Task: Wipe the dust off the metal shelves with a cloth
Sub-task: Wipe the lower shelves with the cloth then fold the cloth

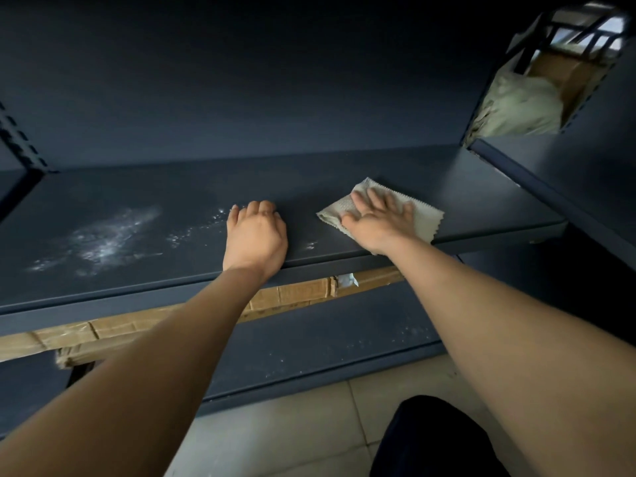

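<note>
Cloth (425,220): pale, pinked edges, flat on the middle shelf (144,187) near its front lip, right of centre. Right hand (377,218) lies on it, fingers straight and spread, palm pressing down. Left hand (254,235) rests bare on the shelf just left of the cloth, not touching it, fingers curled under, holding nothing. Hands apart.

White dust (103,241) streaks the shelf left of the left hand. Shelving is dark blue metal. Cardboard box (296,294) shows below the lip, above a lower shelf (309,342). Tiled floor (275,435).

Cloth's long axis runs roughly along the shelf, skewed, with one corner pointing to the back panel.
</note>
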A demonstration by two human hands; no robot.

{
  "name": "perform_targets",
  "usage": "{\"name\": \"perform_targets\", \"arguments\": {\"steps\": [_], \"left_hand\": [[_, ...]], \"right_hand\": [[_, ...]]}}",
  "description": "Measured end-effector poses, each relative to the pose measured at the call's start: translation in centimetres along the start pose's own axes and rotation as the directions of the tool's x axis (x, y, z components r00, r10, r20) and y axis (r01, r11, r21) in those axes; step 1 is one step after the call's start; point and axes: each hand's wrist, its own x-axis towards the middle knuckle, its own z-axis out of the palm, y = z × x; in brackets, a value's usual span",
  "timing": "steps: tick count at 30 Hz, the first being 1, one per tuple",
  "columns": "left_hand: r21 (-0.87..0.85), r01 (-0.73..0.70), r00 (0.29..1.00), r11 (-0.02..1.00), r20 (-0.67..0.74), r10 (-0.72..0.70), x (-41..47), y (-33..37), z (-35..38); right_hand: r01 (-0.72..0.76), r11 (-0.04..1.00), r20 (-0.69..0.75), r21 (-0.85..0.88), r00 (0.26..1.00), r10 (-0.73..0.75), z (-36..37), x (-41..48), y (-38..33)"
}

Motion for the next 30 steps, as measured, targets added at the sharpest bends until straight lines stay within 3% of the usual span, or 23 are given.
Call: {"name": "perform_targets", "arguments": {"steps": [7,15,24,30], "left_hand": [[-0.186,-0.001,0.988,0.983,-0.153,-0.028,-0.6,-1.2,-1.6],[0.01,-0.003,0.986,1.0,-0.166,0.004,-1.9,-6.2,-4.0],[0.076,0.029,0.994,0.997,-0.105,-0.021,-2.4,-6.4,-3.7],[0.056,0.035,0.99,0.998,-0.136,-0.027,-2.3,-7.1,-4.3]], "right_hand": [[0.165,0.986,-0.02,-0.023,0.986,-0.165,0.8,-1.7,-6.4],[0.304,0.953,-0.014,0.005,0.953,-0.303,1.5,-3.1,-13.0],[0.312,0.95,-0.012,-0.005,0.95,-0.312,1.0,-2.2,-10.7],[0.12,0.993,-0.03,-0.003,0.992,-0.12,1.1,-1.1,-7.3]]}}
